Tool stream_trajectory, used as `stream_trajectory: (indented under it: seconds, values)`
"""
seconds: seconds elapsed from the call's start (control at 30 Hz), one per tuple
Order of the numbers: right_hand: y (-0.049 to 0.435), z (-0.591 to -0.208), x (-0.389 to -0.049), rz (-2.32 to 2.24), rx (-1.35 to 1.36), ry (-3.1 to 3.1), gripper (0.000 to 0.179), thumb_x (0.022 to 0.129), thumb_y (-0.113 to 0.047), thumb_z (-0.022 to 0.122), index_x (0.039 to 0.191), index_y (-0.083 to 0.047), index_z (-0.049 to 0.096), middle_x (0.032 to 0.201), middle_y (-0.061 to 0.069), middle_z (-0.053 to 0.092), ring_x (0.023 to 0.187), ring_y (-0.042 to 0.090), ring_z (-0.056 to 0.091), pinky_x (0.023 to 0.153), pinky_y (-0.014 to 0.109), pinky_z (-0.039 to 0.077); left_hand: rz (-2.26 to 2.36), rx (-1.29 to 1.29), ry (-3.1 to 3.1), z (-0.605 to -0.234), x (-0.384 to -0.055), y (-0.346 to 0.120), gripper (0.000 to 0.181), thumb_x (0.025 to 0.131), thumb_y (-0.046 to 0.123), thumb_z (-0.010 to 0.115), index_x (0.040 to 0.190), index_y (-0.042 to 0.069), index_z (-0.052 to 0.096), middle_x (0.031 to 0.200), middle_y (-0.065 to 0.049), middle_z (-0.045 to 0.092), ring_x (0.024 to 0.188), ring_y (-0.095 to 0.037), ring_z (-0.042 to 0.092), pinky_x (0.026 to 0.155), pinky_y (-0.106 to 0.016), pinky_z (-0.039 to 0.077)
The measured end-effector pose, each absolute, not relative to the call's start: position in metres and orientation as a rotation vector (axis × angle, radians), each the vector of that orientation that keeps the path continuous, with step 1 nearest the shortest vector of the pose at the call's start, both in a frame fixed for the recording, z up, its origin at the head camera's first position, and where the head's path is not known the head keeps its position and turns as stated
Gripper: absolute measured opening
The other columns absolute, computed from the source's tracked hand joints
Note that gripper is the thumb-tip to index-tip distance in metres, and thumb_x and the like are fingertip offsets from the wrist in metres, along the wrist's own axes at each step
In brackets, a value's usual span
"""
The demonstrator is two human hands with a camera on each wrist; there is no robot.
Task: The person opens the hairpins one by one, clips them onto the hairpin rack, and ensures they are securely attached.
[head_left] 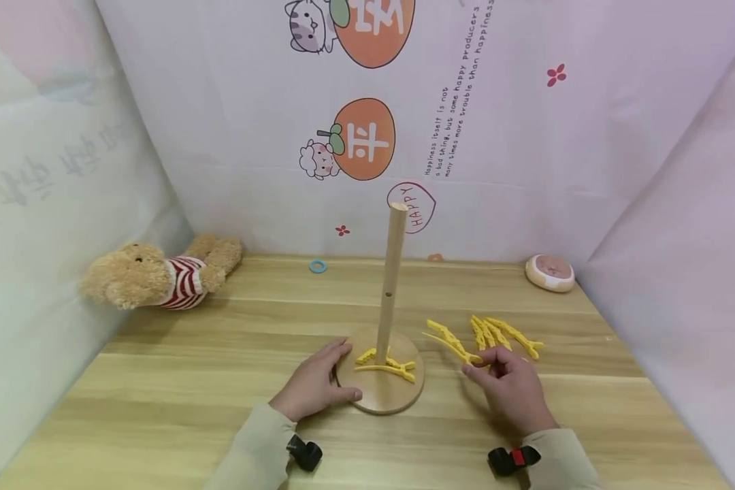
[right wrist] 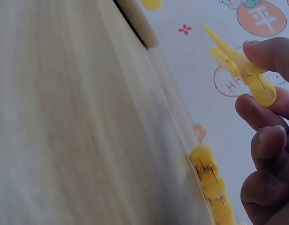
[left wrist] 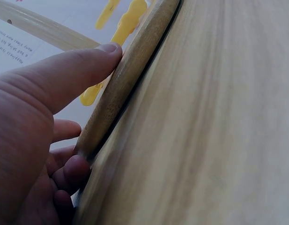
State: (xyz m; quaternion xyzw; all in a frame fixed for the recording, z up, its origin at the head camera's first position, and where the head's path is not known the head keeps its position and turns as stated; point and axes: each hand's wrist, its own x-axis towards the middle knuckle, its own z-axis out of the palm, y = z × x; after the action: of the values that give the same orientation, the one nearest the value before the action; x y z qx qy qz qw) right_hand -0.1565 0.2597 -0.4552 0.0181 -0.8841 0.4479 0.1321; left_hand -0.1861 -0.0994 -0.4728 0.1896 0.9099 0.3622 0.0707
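Note:
A wooden stand has a round base (head_left: 380, 401) and an upright post (head_left: 392, 272). My left hand (head_left: 315, 382) grips the base's left edge; in the left wrist view the thumb (left wrist: 88, 65) lies on its rim (left wrist: 130, 65). At the foot of the post is a yellow hair clip (head_left: 398, 372), one long arm in front of the post and yellow parts behind it. Right of the stand, my right hand (head_left: 514, 388) pinches another yellow hair clip (head_left: 450, 344) by its handle end, between thumb and fingers. In the right wrist view this clip's two arms (right wrist: 228, 54) stand apart.
Several more yellow hair clips (head_left: 517, 333) lie on the wooden table (head_left: 220, 381) just beyond my right hand. At the back are a teddy bear (head_left: 184, 280), a blue ring (head_left: 318, 266) and a small round pink-and-white object (head_left: 550, 273). Printed white cloth (head_left: 496, 218) surrounds the table.

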Motion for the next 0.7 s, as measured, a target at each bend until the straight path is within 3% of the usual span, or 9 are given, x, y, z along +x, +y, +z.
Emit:
stream_trajectory:
  seconds: [0.7]
  values:
    - [0.234,-0.454,-0.151,1.479,0.223,-2.572,0.020,0.080,-0.025,0.086,0.089,-0.016,0.071,0.065,0.002,0.055,0.052,0.010,0.046,0.043,0.025,0.040,1.095,0.567,2.736,-0.471,-0.184,-0.101,0.094,0.080,0.052,0.081,0.154,0.011,0.041,0.162,-0.009,0.031,0.146,-0.037,0.031,0.116,-0.059,0.029]
